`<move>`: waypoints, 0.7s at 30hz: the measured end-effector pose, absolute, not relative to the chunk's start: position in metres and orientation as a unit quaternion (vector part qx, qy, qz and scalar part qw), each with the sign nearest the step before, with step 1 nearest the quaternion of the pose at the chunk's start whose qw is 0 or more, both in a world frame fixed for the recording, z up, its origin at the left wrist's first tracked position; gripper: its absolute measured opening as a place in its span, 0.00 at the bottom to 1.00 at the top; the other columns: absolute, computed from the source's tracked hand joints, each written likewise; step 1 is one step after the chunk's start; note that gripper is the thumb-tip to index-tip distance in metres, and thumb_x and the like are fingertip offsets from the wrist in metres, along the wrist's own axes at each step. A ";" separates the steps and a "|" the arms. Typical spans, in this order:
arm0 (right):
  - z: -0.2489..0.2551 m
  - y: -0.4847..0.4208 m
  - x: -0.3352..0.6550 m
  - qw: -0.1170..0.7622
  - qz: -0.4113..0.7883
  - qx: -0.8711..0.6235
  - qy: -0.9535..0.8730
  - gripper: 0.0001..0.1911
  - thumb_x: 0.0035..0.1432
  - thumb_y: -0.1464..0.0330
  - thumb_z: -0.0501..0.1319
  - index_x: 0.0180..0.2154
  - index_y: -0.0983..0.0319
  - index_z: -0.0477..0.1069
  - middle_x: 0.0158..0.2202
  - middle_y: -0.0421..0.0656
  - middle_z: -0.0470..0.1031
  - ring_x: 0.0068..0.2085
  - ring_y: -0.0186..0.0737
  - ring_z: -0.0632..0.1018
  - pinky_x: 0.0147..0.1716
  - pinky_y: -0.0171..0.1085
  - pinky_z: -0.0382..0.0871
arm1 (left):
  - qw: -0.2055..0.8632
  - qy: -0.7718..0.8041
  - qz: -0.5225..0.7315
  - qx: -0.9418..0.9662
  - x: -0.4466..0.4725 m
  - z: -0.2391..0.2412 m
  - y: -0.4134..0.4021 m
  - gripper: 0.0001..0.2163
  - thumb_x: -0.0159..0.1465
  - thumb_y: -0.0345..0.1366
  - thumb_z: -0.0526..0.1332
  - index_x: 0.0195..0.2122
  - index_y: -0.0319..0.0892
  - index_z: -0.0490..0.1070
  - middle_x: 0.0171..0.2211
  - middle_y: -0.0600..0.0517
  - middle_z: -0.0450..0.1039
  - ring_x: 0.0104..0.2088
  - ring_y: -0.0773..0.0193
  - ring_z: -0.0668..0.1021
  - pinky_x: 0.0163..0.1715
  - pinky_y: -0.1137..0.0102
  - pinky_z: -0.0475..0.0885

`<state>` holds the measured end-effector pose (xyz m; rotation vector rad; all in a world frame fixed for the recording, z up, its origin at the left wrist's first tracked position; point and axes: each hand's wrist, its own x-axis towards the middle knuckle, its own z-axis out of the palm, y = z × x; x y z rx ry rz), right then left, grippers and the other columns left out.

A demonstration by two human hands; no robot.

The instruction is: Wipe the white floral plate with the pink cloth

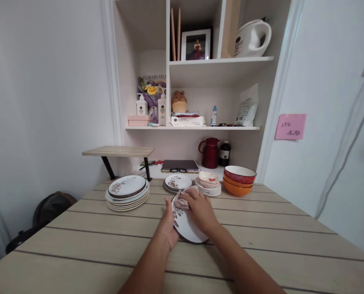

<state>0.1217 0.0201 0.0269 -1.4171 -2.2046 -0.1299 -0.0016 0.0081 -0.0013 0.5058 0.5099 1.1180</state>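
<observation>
Two hands working one plate over the table.
Tilting up off the wood, resting on its near edge, with the left hand gripping the left rim, fingers curled shut around the edge and mostly hidden behind it. Pressing a pinkish cloth against the upper face with the right hand, fingers bunched down over the fabric. Sitting between both grips, close to the table's middle. Standing just beyond: a large plate stack to the left, a smaller stack directly behind, stacked orange and red bowls to the right.
</observation>
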 end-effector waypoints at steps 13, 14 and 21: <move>0.029 -0.016 0.139 0.105 0.047 -0.472 -0.874 0.10 0.52 0.67 0.56 0.39 0.56 0.69 0.40 0.43 0.70 0.36 0.41 0.73 0.30 0.35 0.56 | 0.800 0.230 0.501 0.238 -0.004 0.000 0.006 0.33 0.56 0.58 0.53 0.54 0.38 0.64 0.48 0.39 0.73 0.46 0.49 0.76 0.47 0.57 0.68; 0.028 -0.015 0.132 0.134 0.048 -0.462 -0.875 0.11 0.53 0.66 0.55 0.40 0.56 0.68 0.41 0.43 0.69 0.38 0.40 0.72 0.30 0.34 0.56 | 0.798 0.231 0.504 0.237 -0.004 0.001 0.005 0.32 0.56 0.57 0.53 0.54 0.38 0.64 0.47 0.39 0.73 0.46 0.50 0.76 0.47 0.57 0.68; 0.023 0.016 0.136 0.256 0.068 -0.533 -0.803 0.17 0.55 0.68 0.55 0.48 0.54 0.62 0.47 0.43 0.66 0.41 0.38 0.72 0.33 0.33 0.57 | 0.798 0.230 0.505 0.235 -0.003 -0.003 0.008 0.33 0.56 0.58 0.52 0.55 0.38 0.64 0.46 0.39 0.74 0.46 0.49 0.76 0.47 0.57 0.68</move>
